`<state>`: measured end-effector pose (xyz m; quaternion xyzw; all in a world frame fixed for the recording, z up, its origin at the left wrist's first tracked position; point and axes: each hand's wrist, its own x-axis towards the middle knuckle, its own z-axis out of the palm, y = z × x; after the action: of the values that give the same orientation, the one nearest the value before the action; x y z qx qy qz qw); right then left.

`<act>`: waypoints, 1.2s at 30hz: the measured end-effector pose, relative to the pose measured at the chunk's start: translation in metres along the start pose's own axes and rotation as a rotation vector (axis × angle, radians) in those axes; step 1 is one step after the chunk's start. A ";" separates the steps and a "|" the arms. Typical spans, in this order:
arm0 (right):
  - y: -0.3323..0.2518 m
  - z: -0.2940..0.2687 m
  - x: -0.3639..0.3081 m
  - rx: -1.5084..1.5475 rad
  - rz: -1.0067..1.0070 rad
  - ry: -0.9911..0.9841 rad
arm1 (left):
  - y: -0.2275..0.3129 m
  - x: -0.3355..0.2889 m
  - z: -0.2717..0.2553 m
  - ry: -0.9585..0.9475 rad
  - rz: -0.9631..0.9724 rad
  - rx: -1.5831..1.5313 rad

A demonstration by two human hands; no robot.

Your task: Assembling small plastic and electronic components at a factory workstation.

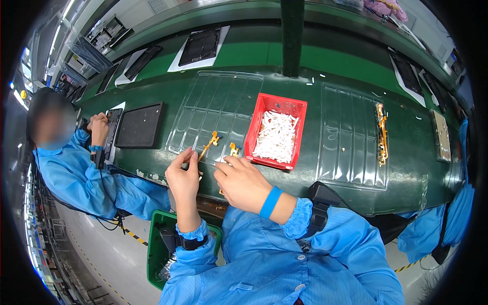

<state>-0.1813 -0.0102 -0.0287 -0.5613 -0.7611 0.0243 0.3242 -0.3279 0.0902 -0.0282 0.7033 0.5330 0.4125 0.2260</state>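
Observation:
My left hand (184, 175) pinches a thin orange flex cable (208, 145) between thumb and fingertips, its wider end pointing up and away. Just to the right, my right hand (243, 184) has its fingers curled around a second orange flex cable (234, 149). One end shows beyond the fingers; the middle is hidden by them. Both hands are over the near edge of the green bench, in front of a clear ribbed plastic tray (190, 119). Beyond my right hand stands a red bin (268, 162) holding many small white strips (277, 136).
Another clear tray (345, 137) at right holds a row of orange flex cables (381, 134). A black tray (140, 126) lies left, near a co-worker's hands (99, 128). A green post (292, 38) rises behind the red bin. Below the edge is a green waste bin (157, 244).

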 end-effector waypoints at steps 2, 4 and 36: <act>-0.001 0.001 0.000 0.003 -0.005 -0.014 | -0.003 -0.001 -0.002 0.015 0.000 0.018; -0.002 0.000 0.001 0.002 -0.005 -0.029 | -0.002 -0.003 -0.005 0.025 0.001 0.032; 0.095 -0.208 -0.255 -0.288 0.876 0.424 | 0.269 -0.171 0.236 -0.703 0.826 0.043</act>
<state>0.0476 -0.2647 -0.0218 -0.8595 -0.3671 -0.0619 0.3503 0.0020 -0.1300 -0.0138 0.9544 0.1128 0.1957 0.1954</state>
